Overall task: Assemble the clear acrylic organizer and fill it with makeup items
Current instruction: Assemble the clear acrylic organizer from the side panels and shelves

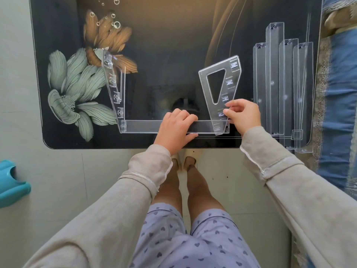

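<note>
Now R hand pinches side panel near its foot, long axis abt 1–7 o'clock. Shelf strip runs 9–3, its end at 7 o'clock of that pinch. L hand grips strip.

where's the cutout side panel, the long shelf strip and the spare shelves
cutout side panel [231, 78]: head view, solid band right of its cutout
long shelf strip [143, 126]: head view, bare stretch near its left end
spare shelves [272, 84]: head view, middle of the tallest piece

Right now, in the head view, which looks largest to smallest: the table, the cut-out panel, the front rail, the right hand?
1. the table
2. the cut-out panel and the front rail: alike in area, so unranked
3. the right hand
</note>
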### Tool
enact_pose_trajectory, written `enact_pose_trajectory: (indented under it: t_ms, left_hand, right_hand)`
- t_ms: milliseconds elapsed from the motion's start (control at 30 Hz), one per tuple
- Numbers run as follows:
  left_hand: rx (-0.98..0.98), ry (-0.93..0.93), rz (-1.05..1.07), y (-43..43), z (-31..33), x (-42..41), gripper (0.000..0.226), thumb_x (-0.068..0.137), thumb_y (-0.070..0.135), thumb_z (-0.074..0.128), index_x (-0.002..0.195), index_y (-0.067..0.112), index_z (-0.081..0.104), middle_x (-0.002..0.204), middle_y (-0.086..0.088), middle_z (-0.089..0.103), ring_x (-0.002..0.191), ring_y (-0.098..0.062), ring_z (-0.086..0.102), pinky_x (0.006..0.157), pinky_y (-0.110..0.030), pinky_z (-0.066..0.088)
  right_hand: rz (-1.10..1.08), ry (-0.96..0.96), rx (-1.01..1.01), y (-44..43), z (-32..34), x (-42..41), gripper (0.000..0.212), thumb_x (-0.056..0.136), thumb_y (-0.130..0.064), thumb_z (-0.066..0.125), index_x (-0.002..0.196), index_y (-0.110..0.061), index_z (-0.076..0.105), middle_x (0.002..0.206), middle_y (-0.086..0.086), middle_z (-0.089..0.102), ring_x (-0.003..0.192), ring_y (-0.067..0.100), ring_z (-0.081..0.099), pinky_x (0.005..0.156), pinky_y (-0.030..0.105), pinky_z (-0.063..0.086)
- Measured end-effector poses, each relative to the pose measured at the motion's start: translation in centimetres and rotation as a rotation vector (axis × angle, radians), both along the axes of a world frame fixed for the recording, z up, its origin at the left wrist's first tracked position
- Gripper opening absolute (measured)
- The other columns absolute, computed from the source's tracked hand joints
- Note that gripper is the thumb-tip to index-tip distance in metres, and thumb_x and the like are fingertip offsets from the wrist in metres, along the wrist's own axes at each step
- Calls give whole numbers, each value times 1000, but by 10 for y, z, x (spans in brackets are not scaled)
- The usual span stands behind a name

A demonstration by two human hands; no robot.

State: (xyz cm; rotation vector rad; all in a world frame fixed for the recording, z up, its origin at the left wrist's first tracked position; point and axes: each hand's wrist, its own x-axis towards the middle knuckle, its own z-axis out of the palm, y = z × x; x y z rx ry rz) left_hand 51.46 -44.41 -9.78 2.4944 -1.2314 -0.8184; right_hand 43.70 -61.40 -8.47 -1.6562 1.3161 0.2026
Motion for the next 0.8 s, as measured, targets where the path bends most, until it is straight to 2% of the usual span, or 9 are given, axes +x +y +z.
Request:
enact_pose_trajectory:
  t_ms: [133,267,300,367,433,567,633,700,800]
  left_hand:
    - [3,-39,50,9,0,2,37,83,31,64,116,16,58,116,-5,60,110,-23,50,97,-34,39]
    - [2,-62,70,2,1,-1,45,81,32,66,121,16,55,120,-6,58,115,-24,48,100,-35,37]
    - [-2,-57,54,-3,2,-3,47,81,33,66,123,16,54,121,-6,57,116,-24,47,101,-35,36]
    - [-10,-43,20,-14,2,-9,50,81,33,65,125,16,52,123,-5,56,119,-24,45,102,-35,34]
    - [-11,-32,8,-26,2,-15,49,82,30,64,126,16,50,123,-5,55,119,-24,44,101,-34,33]
    - [-9,-31,28,-39,1,-23,38,84,19,60,121,15,53,118,-5,58,112,-25,47,92,-33,36]
    - [-32,-16,43,-38,3,-24,38,84,19,61,122,14,55,117,-6,59,109,-25,49,91,-33,38]
    - [-67,-14,38,-34,6,-24,38,84,20,62,121,13,56,116,-7,60,108,-25,51,89,-32,39]
    - [-98,-21,19,-30,10,-25,38,83,20,63,120,12,58,113,-7,62,105,-25,52,87,-32,40]
  right_hand:
    - [-89,-93,-63,-2,1,-5,15,84,1,59,98,-2,64,66,-6,52,71,16,57,59,24,58]
    - [32,-118,-215,-5,5,-11,12,82,-1,59,92,-6,64,64,-8,50,58,5,51,43,11,53]
    - [66,-111,-231,-4,6,-13,11,82,-2,60,91,-6,64,64,-8,50,59,6,52,46,12,54]
    - [108,-77,-262,-2,7,-15,9,82,-5,62,90,-6,64,66,-5,53,65,14,56,60,25,59]
    - [134,-46,-320,0,7,-16,7,82,-9,64,88,-6,65,72,0,56,70,17,56,71,34,57]
    - [257,35,-434,2,10,-13,10,82,-19,60,77,-11,62,70,2,62,70,20,58,72,26,47]
    - [350,113,-414,0,11,-10,18,85,-24,56,76,-9,62,74,9,68,76,28,63,76,28,50]
    - [388,145,-343,-2,12,-7,24,86,-25,53,76,-6,64,79,16,71,79,34,66,82,37,54]
    - [377,105,-288,-2,14,-6,25,85,-20,53,75,-1,66,76,20,72,75,37,68,78,46,57]
